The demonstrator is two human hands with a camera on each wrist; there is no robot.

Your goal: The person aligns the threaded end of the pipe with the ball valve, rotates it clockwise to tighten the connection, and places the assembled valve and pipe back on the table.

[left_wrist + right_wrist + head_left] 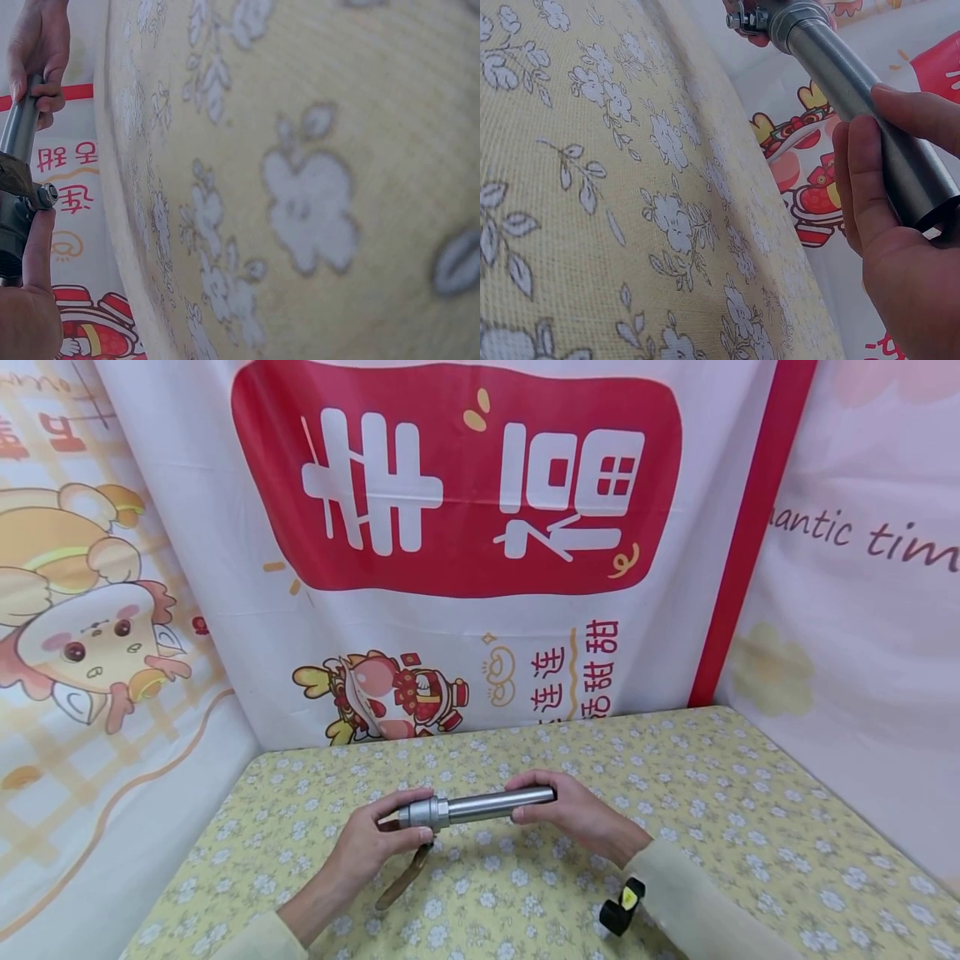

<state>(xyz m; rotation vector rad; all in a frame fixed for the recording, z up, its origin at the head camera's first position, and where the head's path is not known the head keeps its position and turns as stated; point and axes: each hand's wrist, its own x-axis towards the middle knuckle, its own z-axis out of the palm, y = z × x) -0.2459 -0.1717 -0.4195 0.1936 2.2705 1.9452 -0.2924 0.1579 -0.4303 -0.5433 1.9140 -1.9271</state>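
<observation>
Right hand (907, 277) grips the metal tube (844, 75) near its end.

White characters (408, 485) reading "幸福" lie sideways on the back curtain's red panel (467, 485). Below, small red characters (598, 677) include "连连" and "甜甜". Dark lettering (881, 537) on the right curtain (847, 635) shows "antic tim", cut short; the left curtain's (176, 802) red marks (63, 433) seem too cropped to read.

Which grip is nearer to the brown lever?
The left grip; it holds the fitting beside the lever, while the right grip holds the pipe farther off.
</observation>
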